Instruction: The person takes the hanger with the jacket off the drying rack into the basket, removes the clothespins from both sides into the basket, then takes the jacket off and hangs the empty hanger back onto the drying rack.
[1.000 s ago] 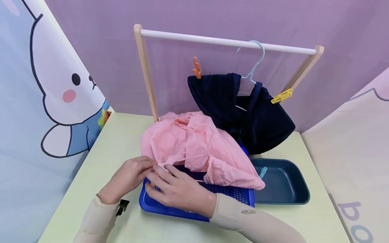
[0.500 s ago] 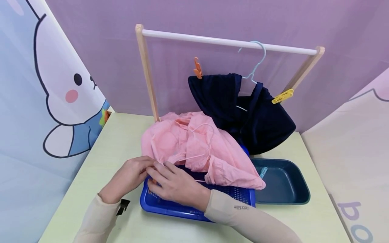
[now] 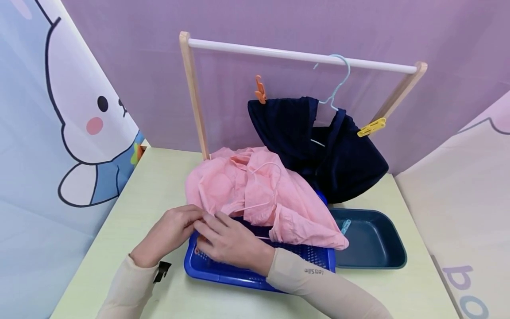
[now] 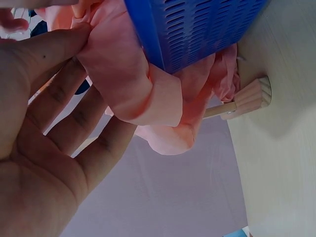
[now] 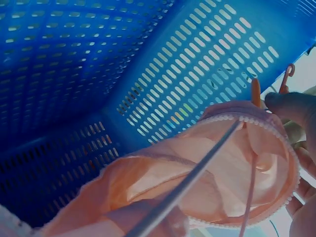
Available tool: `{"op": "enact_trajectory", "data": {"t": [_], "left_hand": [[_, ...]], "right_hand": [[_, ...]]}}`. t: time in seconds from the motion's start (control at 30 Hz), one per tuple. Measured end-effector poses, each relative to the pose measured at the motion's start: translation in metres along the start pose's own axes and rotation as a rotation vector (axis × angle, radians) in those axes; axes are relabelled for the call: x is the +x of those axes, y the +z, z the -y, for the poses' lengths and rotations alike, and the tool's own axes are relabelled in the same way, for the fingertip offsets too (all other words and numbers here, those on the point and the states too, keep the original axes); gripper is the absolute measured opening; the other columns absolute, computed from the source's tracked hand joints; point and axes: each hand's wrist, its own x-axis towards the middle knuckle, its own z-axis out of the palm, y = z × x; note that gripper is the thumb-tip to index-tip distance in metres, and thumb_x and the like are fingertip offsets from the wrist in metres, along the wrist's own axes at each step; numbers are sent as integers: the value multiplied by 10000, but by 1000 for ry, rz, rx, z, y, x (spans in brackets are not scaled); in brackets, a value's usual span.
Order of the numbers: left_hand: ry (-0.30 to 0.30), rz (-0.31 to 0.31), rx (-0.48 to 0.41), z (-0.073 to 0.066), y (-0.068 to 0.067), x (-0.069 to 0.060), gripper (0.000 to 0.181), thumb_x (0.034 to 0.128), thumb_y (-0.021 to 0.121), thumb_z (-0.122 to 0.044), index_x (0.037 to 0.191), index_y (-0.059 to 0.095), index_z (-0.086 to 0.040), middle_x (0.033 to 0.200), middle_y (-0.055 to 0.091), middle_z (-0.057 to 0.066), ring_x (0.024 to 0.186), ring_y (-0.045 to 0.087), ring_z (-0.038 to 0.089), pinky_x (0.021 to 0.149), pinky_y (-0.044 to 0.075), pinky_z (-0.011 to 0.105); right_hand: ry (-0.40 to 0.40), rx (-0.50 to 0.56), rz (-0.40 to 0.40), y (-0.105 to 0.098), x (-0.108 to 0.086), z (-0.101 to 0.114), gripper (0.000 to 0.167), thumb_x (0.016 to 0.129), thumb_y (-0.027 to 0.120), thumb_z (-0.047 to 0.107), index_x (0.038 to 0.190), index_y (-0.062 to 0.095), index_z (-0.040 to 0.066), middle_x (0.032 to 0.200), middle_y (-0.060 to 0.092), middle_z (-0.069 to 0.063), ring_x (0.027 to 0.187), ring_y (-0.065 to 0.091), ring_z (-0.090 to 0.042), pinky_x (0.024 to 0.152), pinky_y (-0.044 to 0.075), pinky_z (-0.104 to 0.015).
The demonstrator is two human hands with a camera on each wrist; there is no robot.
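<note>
A pink garment (image 3: 295,199) with a pale pink hanger (image 3: 255,207) in it lies over a blue slotted basket (image 3: 219,275). My left hand (image 3: 171,230) pinches the garment's left edge between thumb and fingers, as the left wrist view shows. Close against it, my right hand (image 3: 235,246) holds an orange clothespin (image 5: 256,93) at that same edge; fingers partly hide it. In the right wrist view, the hanger's bar (image 5: 190,180) runs inside the garment's beaded neck opening (image 5: 224,117). Whether the clothespin's jaws grip the cloth, I cannot tell.
Behind the basket stands a wooden rack with a white rod (image 3: 279,53). From it hangs a dark navy garment (image 3: 346,168) on a light blue hanger (image 3: 338,82), with an orange clip (image 3: 260,91) and a yellow clip (image 3: 372,127). A dark teal tray (image 3: 374,261) holds a blue clip (image 3: 345,226).
My right hand and forearm have shifted slightly left and up, closer to the left hand. The left hand keeps its pinch on the pink garment, almost still.
</note>
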Motion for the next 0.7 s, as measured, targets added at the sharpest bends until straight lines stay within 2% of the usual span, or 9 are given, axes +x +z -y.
{"op": "enact_trajectory", "data": {"t": [0.07, 0.13, 0.33, 0.5, 0.7], "left_hand": [[-15, 17, -15, -1, 0, 0, 218, 875, 743, 28, 1059, 764, -87, 1036, 715, -10, 942, 678, 155, 831, 583, 369], [-25, 27, -24, -2, 0, 1, 229, 875, 751, 17, 1082, 761, -80, 1060, 718, 2, 955, 682, 167, 843, 581, 380], [-18, 19, -14, -1, -1, 0, 222, 875, 746, 24, 1074, 759, -73, 1063, 717, 11, 955, 682, 173, 842, 580, 387], [-12, 7, -4, 0, 0, 0, 211, 873, 747, 19, 1063, 761, -72, 1049, 717, 11, 952, 683, 173, 838, 581, 384], [-17, 14, -13, -1, -1, 0, 227, 873, 737, 38, 1067, 760, -77, 1039, 713, -4, 944, 678, 163, 827, 583, 373]], "right_hand": [[8, 9, -20, -3, 1, -3, 233, 1010, 540, 322, 990, 746, 217, 1201, 650, -66, 1111, 578, -235, 822, 503, -308], [14, 22, -27, -5, 1, -4, 244, 1018, 541, 336, 979, 747, 211, 1182, 654, -59, 1076, 577, -219, 811, 503, -305], [5, 29, 60, -4, -1, -4, 307, 1064, 424, 238, 1135, 723, 241, 1252, 620, -66, 1119, 548, -237, 841, 491, -323], [8, -25, 75, 12, -3, 6, 334, 1061, 379, 219, 1155, 700, 223, 1273, 610, -70, 1140, 548, -255, 845, 491, -335], [34, -18, 55, 29, -7, 14, 399, 1072, 296, 178, 1133, 690, 197, 1258, 607, -88, 1128, 547, -280, 842, 478, -369]]}}
